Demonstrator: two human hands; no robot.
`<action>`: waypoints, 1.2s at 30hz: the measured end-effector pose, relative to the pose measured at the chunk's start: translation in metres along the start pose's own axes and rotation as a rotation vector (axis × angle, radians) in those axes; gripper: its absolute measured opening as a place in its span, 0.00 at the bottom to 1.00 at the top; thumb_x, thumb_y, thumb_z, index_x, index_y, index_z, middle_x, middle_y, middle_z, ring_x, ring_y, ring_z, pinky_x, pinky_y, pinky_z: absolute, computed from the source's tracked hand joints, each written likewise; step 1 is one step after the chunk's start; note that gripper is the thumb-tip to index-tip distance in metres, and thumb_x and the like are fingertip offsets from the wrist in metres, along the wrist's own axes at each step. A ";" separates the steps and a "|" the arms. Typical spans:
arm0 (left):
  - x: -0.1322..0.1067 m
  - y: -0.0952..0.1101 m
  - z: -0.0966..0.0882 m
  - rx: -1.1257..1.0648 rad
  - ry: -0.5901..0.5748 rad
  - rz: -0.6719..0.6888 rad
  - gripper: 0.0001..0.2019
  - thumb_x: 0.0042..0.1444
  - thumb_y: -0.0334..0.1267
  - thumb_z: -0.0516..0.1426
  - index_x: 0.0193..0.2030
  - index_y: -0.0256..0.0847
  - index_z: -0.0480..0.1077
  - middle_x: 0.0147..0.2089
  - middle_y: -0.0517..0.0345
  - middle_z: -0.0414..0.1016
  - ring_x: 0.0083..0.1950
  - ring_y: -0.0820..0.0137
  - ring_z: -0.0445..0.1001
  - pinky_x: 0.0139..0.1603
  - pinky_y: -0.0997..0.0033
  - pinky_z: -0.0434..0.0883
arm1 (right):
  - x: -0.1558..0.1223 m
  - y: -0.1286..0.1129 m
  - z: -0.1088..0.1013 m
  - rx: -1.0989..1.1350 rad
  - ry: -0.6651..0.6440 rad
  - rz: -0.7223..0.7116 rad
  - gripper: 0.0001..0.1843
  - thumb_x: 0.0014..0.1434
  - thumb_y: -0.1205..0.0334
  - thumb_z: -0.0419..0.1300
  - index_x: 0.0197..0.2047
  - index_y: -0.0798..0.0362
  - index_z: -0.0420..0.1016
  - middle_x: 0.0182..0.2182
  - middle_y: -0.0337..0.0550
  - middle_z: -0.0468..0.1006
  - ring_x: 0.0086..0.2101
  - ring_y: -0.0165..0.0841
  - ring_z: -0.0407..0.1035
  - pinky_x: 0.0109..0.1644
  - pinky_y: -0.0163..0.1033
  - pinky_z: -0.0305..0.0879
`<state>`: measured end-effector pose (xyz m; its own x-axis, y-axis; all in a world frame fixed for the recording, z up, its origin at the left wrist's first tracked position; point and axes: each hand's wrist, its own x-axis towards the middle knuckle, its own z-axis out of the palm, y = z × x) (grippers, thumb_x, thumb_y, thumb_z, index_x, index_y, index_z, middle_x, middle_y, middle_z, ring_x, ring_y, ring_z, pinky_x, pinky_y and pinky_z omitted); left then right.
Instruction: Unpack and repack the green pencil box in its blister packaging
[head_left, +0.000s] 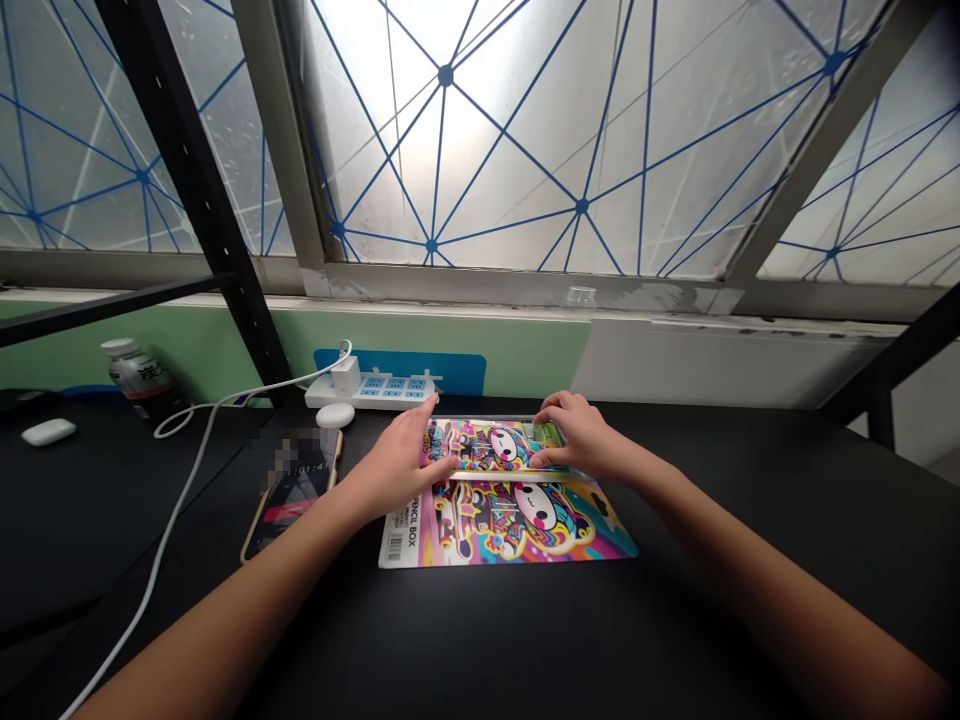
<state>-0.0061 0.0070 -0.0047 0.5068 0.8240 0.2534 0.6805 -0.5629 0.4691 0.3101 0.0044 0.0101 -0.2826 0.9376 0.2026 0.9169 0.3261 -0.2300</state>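
A pencil box [480, 446] with a bright cartoon print lies on the black table. In front of it, a flat panel with a matching print [517, 525] reads "PENCIL BOX" beside a barcode. A pale strip [517, 477] runs between the two. My left hand [405, 455] rests at the box's left end, fingers stretched out and thumb on its front edge. Curled over the right end is my right hand [577, 432], its thumb and fingers gripping the box. Something green [548, 434] shows beside its fingertips; I cannot make out what it is.
A phone [296, 490] lies left of my left forearm. Behind it are a round white object [335, 415] and a power strip [375, 390] with a charger and white cable [202, 445]. A bottle [142, 375] and white case [49, 432] stand farther left.
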 end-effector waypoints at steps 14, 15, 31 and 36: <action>0.004 -0.005 -0.009 0.035 0.233 0.175 0.29 0.57 0.39 0.65 0.64 0.45 0.63 0.57 0.50 0.70 0.59 0.57 0.70 0.59 0.55 0.69 | -0.015 -0.014 -0.010 0.043 0.175 -0.134 0.20 0.55 0.53 0.68 0.48 0.48 0.70 0.42 0.43 0.79 0.44 0.43 0.74 0.62 0.60 0.55; 0.004 -0.004 -0.012 0.077 0.253 0.218 0.26 0.57 0.38 0.65 0.62 0.44 0.66 0.55 0.50 0.71 0.57 0.57 0.71 0.57 0.55 0.70 | -0.017 -0.017 -0.013 0.027 0.183 -0.159 0.20 0.55 0.54 0.68 0.49 0.48 0.71 0.43 0.44 0.78 0.46 0.44 0.73 0.60 0.59 0.57; -0.112 0.031 -0.006 -0.017 0.118 0.215 0.26 0.58 0.31 0.60 0.62 0.53 0.66 0.64 0.51 0.68 0.64 0.54 0.67 0.63 0.54 0.70 | -0.140 -0.056 0.009 -0.135 0.388 -0.484 0.15 0.63 0.69 0.58 0.53 0.48 0.72 0.52 0.52 0.78 0.52 0.43 0.73 0.58 0.55 0.69; -0.132 0.027 0.007 -0.114 -0.017 -0.061 0.42 0.51 0.43 0.68 0.71 0.56 0.56 0.74 0.51 0.54 0.72 0.49 0.58 0.68 0.49 0.63 | -0.148 -0.062 0.020 -0.069 0.348 -0.481 0.14 0.63 0.71 0.57 0.51 0.51 0.71 0.56 0.57 0.75 0.56 0.45 0.70 0.57 0.52 0.72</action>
<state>-0.0506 -0.1178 -0.0314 0.4762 0.8545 0.2075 0.6465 -0.5001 0.5761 0.2894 -0.1524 -0.0244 -0.5724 0.5882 0.5713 0.7283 0.6848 0.0247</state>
